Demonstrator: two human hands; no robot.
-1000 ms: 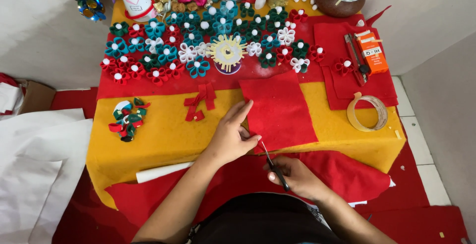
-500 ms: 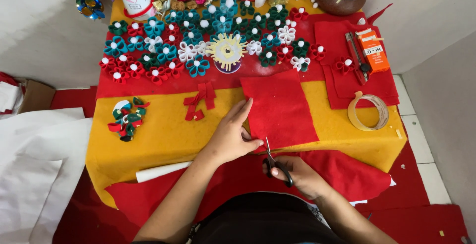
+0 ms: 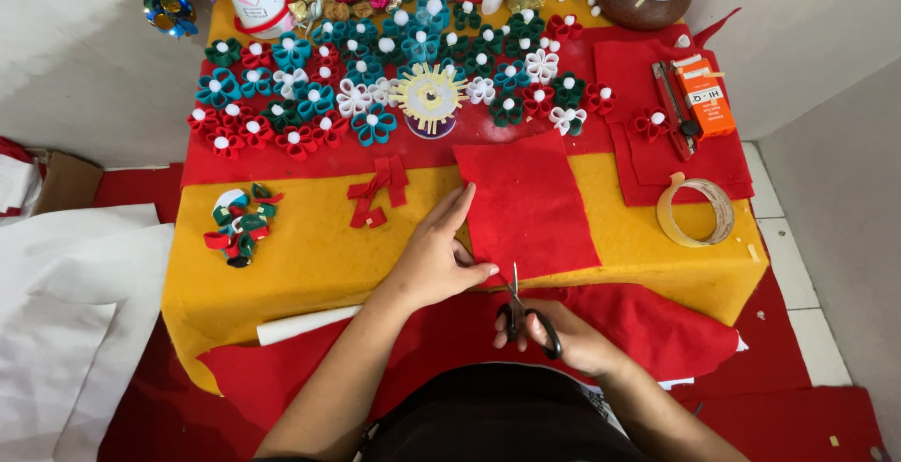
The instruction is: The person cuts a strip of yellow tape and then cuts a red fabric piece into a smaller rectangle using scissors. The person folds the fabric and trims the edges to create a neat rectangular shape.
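Since the earlier frame, the scissors point(image 3: 522, 310) have crept further up toward the near edge of the red felt sheet point(image 3: 526, 207), with little else changed. On the left, the left hand point(image 3: 439, 255) lies flat and spread on the yellow-covered bench point(image 3: 310, 246), its fingertips pressing the sheet's left near corner. The felt looks light, soft and floppy, so it probably needs pinning close beside the cut. On the right, the right hand point(image 3: 568, 335) is closed through the scissor handles, blades pointing up at the sheet.
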